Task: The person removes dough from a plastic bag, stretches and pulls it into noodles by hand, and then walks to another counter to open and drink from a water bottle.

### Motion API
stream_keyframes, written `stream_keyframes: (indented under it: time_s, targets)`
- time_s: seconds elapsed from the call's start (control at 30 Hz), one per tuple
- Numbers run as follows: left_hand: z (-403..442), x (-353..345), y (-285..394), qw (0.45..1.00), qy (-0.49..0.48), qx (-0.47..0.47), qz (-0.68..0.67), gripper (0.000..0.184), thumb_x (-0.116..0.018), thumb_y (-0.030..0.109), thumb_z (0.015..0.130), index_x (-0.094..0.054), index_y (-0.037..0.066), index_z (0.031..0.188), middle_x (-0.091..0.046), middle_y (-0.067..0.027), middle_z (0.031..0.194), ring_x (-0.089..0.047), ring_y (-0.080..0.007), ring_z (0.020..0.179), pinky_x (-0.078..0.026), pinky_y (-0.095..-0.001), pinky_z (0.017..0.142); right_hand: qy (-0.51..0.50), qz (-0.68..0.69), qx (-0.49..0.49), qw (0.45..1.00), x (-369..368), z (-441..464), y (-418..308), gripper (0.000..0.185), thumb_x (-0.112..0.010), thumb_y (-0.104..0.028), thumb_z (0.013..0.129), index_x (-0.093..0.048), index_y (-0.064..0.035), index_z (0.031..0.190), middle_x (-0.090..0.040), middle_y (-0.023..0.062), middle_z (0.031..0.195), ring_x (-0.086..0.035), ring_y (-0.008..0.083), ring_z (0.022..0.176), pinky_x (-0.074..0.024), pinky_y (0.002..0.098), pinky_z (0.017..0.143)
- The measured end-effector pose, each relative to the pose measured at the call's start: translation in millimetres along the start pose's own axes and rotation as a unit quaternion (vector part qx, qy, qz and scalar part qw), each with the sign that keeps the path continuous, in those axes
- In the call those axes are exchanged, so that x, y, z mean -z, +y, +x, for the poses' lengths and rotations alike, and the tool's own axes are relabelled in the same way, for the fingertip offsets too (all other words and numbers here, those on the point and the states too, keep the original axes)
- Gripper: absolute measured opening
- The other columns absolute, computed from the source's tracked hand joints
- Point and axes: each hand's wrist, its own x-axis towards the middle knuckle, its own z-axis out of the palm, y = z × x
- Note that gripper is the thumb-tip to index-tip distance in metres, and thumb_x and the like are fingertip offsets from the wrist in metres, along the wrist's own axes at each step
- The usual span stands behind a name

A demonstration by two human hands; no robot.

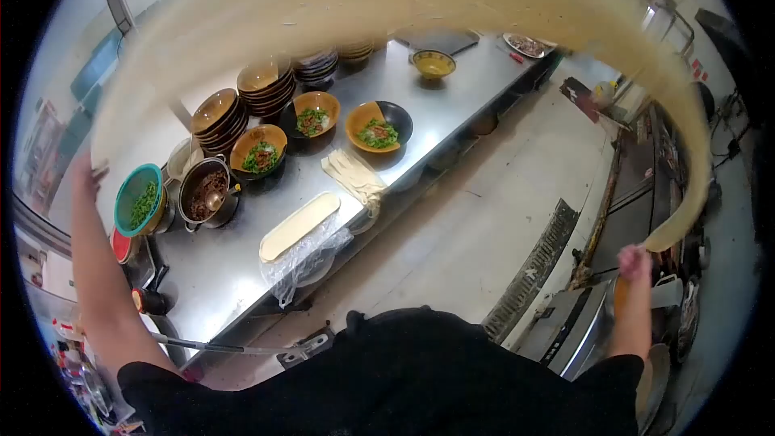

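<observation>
- Lengthwise, a steel counter (218, 258) runs from the lower left towards the upper right, with floor along its right side
- Blurred, a long dough strip (387, 0) arches in the air across the top of the view, above the counter, from one hand to the other
- Several stacks of bowls (262, 101) stand near the counter's far edge
- Three filled bowls (404, 123) with greens and brown bits sit in front of them
- Beside these, a metal pot (230, 211) holds dark brown food, and a teal basket (144, 173) holds chopped greens
- An oval dough sheet (300, 228) lies by the near edge, partly on plastic wrap (303, 268), just beside a folded dough pile (355, 173)
- Right hand (634, 262), out past the counter, is closed around the strip's narrowed end
- Left hand (89, 173), raised beyond the basket, has fingers bent on the other end, blurred
- Smallest, a ladle (215, 201) rests in the pot
</observation>
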Motion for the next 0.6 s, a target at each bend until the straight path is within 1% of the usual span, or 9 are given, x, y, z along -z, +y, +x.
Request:
stream_keyframes:
  time_s: [0.07, 0.17, 0.23, 0.3, 0.33, 0.37, 0.47, 0.57, 0.6]
  targets:
    - [-73, -35, 27, 0.998, -0.007, 0.022, -0.050, 0.032, -0.044, 0.028, 0.095, -0.059, 0.002, 0.103, -0.066, -0.0104, 0.094, -0.064, -0.0248, 0.085, -0.051, -0.0296, 0.076, 0.315, -0.034, -0.031, 0.948, -27, 5, 52, 0.027, -0.053, -0.038, 0.088, -0.059, -0.0127, 0.080, -0.063, 0.0041, 0.078, -0.060, 0.0184, 0.065, -0.0381, 0.0273, 0.044]
    - [-57, -37, 93, 0.924, -0.123, -0.079, -0.355, 0.031, -0.040, 0.023, 0.096, -0.055, -0.001, 0.108, -0.064, -0.0145, 0.103, -0.061, -0.0280, 0.097, -0.043, -0.0362, 0.095, 0.421, -0.029, 0.039, 0.906, -27, 26, 101, 0.038, -0.043, -0.042, 0.093, -0.063, -0.0093, 0.095, -0.067, 0.0072, 0.094, -0.064, 0.0212, 0.085, -0.0487, 0.0405, 0.069]
    - [-92, -43, 173, 0.893, -0.136, -0.106, -0.415, 0.032, -0.039, 0.023, 0.097, -0.053, -0.003, 0.111, -0.061, -0.0163, 0.112, -0.057, -0.0283, 0.107, -0.037, -0.0376, 0.103, 0.418, 0.107, 0.004, 0.902, -10, 52, 162, 0.038, -0.040, -0.035, 0.095, -0.062, -0.0044, 0.101, -0.067, 0.0106, 0.094, -0.064, 0.0248, 0.082, -0.0533, 0.0405, 0.071]
    - [-159, -72, 229, 0.883, -0.117, -0.137, -0.434, 0.033, -0.036, 0.020, 0.098, -0.052, -0.003, 0.114, -0.057, -0.0174, 0.121, -0.053, -0.0284, 0.116, -0.034, -0.0370, 0.107, 0.256, -0.038, -0.080, 0.963, -16, 60, 252, 0.034, -0.037, -0.025, 0.095, -0.061, -0.0010, 0.100, -0.066, 0.0141, 0.092, -0.064, 0.0266, 0.081, -0.0557, 0.0409, 0.072]
    - [-221, -94, 252, 0.873, -0.109, -0.141, -0.453, 0.033, -0.036, 0.020, 0.098, -0.052, -0.003, 0.116, -0.056, -0.0173, 0.124, -0.051, -0.0287, 0.117, -0.033, -0.0378, 0.108, 0.400, 0.327, -0.090, 0.851, -2, 96, 317, 0.031, -0.039, -0.023, 0.094, -0.060, -0.0008, 0.101, -0.065, 0.0150, 0.093, -0.064, 0.0273, 0.085, -0.0558, 0.0427, 0.075]
    - [-285, -113, 270, 0.862, -0.097, -0.142, -0.477, 0.033, -0.035, 0.019, 0.099, -0.052, -0.003, 0.116, -0.055, -0.0180, 0.125, -0.050, -0.0303, 0.119, -0.033, -0.0388, 0.108, 0.282, 0.308, -0.130, 0.899, 7, 111, 384, 0.031, -0.040, -0.021, 0.094, -0.058, 0.0015, 0.104, -0.065, 0.0150, 0.096, -0.065, 0.0275, 0.085, -0.0555, 0.0437, 0.078]
    - [-312, -119, 304, 0.808, -0.204, -0.349, -0.429, 0.034, -0.046, 0.025, 0.093, -0.057, 0.003, 0.118, -0.059, -0.0136, 0.120, -0.055, -0.0292, 0.112, -0.039, -0.0372, 0.103, 0.316, 0.269, -0.160, 0.896, -131, 99, 430, 0.033, -0.042, -0.025, 0.095, -0.055, 0.0003, 0.111, -0.059, 0.0190, 0.108, -0.056, 0.0332, 0.105, -0.0443, 0.0510, 0.095]
    - [-463, -116, 317, 0.782, -0.315, -0.240, -0.481, 0.031, -0.031, 0.011, 0.097, -0.050, -0.009, 0.111, -0.058, -0.0217, 0.103, -0.062, -0.0286, 0.092, -0.055, -0.0390, 0.084, 0.293, 0.159, -0.189, 0.924, -188, 101, 433, 0.032, -0.050, -0.025, 0.092, -0.055, -0.0012, 0.113, -0.059, 0.0200, 0.111, -0.057, 0.0334, 0.102, -0.0463, 0.0476, 0.092]
    - [-449, -155, 315, 0.722, -0.161, -0.545, -0.394, 0.031, -0.032, 0.012, 0.097, -0.050, -0.009, 0.110, -0.058, -0.0209, 0.102, -0.062, -0.0276, 0.094, -0.055, -0.0393, 0.084, 0.295, 0.163, -0.188, 0.923, -195, 104, 432, 0.032, -0.050, -0.025, 0.092, -0.055, -0.0012, 0.113, -0.059, 0.0200, 0.111, -0.057, 0.0334, 0.102, -0.0463, 0.0476, 0.092]
